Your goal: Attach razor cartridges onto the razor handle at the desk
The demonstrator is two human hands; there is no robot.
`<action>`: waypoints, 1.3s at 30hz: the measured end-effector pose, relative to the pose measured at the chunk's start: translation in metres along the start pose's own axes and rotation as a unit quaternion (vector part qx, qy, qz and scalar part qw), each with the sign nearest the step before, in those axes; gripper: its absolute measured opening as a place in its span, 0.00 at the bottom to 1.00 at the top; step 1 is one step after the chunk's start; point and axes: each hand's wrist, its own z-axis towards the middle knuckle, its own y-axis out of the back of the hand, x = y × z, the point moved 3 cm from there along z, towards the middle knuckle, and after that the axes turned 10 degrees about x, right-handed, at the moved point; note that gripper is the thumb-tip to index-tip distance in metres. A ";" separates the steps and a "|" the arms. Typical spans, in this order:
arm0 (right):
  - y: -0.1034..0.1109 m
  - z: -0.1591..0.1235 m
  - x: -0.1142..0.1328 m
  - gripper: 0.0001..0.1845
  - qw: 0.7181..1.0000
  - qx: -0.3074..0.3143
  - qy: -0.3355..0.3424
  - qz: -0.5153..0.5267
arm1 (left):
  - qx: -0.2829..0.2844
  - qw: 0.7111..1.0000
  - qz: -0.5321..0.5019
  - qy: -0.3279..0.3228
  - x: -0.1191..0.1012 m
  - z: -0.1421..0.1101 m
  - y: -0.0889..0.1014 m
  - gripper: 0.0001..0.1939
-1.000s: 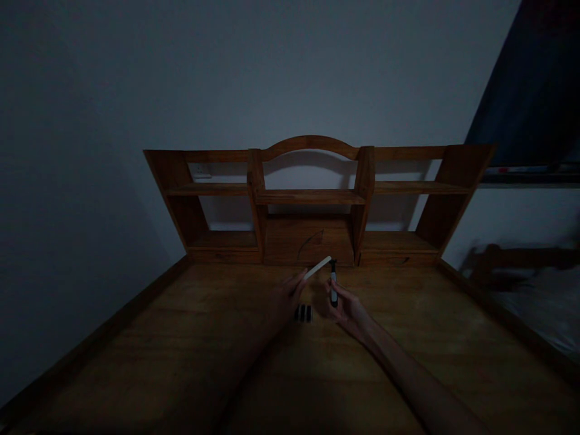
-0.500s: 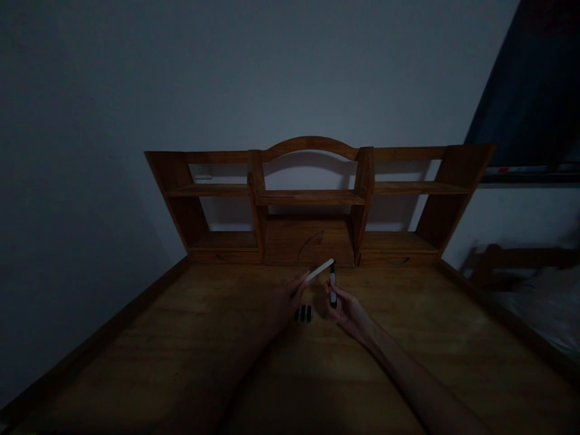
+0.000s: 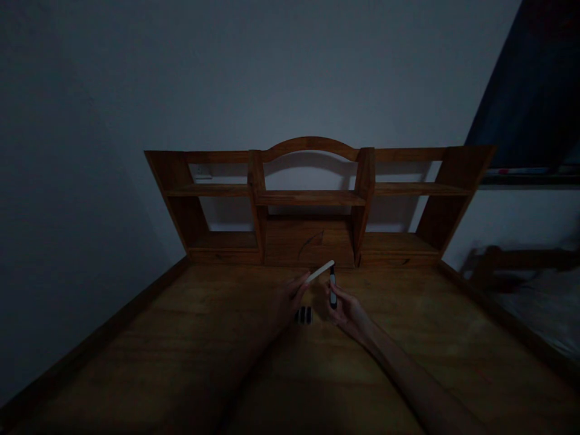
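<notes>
My left hand (image 3: pixel 292 296) is closed on one end of a narrow white flat stick (image 3: pixel 319 272), which slants up to the right above the desk. My right hand (image 3: pixel 347 309) pinches a marker (image 3: pixel 333 293) with a pale barrel and black ends, held almost upright. The marker's dark upper tip meets the far end of the stick, or comes very close to it. Between my hands, several small black-and-pale strips (image 3: pixel 309 315) lie side by side on the desk, partly covered by my left hand. Dim light hides finger detail.
A wooden desk (image 3: pixel 190 338) with raised side edges stretches beneath both arms. Along its back stands a wooden shelf unit (image 3: pixel 310 197) with small drawers, against a pale wall (image 3: pixel 290 72). To the right are a dark window (image 3: pixel 534 90) and a wooden bed frame (image 3: pixel 521 257).
Both hands keep nearly the same place and grip. The stick's far end and the marker's tip have shifted very slightly.
</notes>
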 end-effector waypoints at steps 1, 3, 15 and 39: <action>0.000 0.000 0.001 0.09 1.000 -0.002 -0.001 0.002 | -0.001 1.000 0.004 0.004 0.001 0.000 -0.001 0.19; -0.001 -0.001 0.002 0.09 1.000 -0.004 -0.002 0.004 | -0.016 1.000 0.009 0.025 0.005 0.000 0.000 0.18; -0.003 -0.001 0.002 0.07 1.000 0.000 -0.009 -0.008 | 0.005 1.000 0.002 0.018 -0.001 0.000 0.001 0.19; 0.000 0.000 -0.002 0.08 1.000 0.008 -0.018 -0.023 | 0.017 1.000 -0.003 0.004 -0.001 -0.001 -0.003 0.18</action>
